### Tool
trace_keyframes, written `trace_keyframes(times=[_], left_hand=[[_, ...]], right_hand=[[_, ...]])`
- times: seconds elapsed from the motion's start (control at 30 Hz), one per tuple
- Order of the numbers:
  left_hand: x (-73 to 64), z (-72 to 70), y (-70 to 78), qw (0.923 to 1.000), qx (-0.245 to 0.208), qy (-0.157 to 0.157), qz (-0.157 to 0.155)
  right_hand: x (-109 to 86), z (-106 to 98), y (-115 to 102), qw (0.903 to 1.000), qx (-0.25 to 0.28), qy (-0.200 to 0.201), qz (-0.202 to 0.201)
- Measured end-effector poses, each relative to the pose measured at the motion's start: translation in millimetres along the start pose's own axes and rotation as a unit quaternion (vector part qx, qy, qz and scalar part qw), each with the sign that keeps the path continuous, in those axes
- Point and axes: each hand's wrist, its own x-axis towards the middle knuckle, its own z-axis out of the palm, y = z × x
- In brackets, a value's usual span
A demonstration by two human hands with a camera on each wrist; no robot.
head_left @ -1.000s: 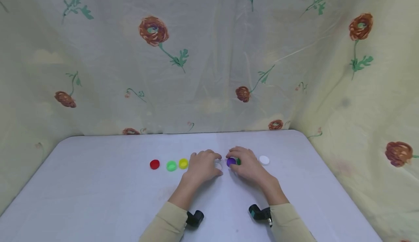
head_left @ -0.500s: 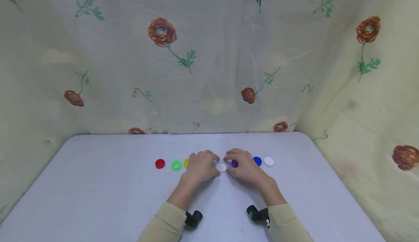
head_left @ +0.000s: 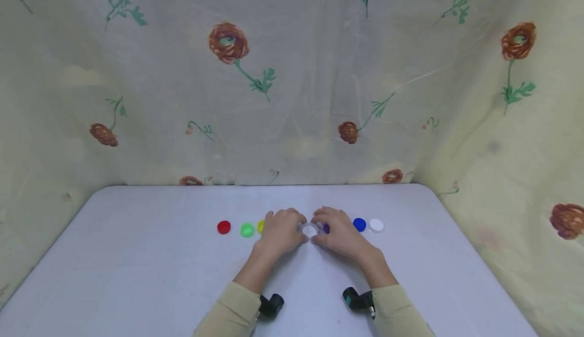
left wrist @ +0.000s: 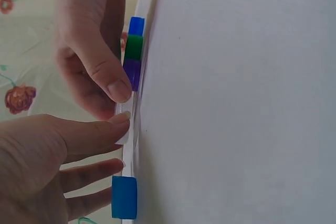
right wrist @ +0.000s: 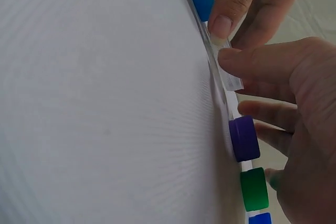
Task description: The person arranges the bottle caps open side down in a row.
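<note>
Between the two hands lies a clear round bottle cap [head_left: 309,231] with a ribbed side, seen edge-on in the right wrist view. From its left side my left hand [head_left: 280,230] holds it between thumb and fingers. The right hand [head_left: 341,231] grips the opposite side, its thumb near the left thumb. A purple cap [right wrist: 244,138] stands beneath the curve of the right hand, mostly covered in the head view. Beside it is a dark green cap [right wrist: 254,189]. Near the left hand's lower fingers stands a light blue cap [left wrist: 124,198], hidden in the head view.
Red [head_left: 223,227], light green [head_left: 247,229] and yellow [head_left: 260,226] caps stand in the row to the left. Blue [head_left: 359,224] and white [head_left: 376,225] caps continue it rightward. A flowered curtain [head_left: 301,99] hangs behind the white table [head_left: 137,266].
The right hand has moved left from beside the purple cap to the clear cap, uncovering the blue cap. The left hand stays at the clear cap. The head view has shifted slightly.
</note>
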Motion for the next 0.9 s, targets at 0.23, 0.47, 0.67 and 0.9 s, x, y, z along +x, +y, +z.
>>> trace_keyframes(times=[0.23,0.47,0.67,0.9], left_hand=[[0.4,-6.0,3.7,0.9999,-0.007,0.011,0.0],[1.3,-8.1,3.5,0.9998,-0.001,0.021,0.007],[1.8,-8.4,2.0,0.998,0.032,0.046,0.029],[1.8,-9.4,0.4,0.9965,0.054,0.052,0.035]], right_hand=[[1.4,-4.1,-0.2,0.9989,0.046,0.012,-0.001],[2.2,-8.1,-1.0,0.9969,0.077,0.016,-0.006],[0.7,-12.8,-3.6,0.9941,0.104,0.007,0.027],[2.2,-11.6,-0.7,0.9924,0.111,-0.005,0.053]])
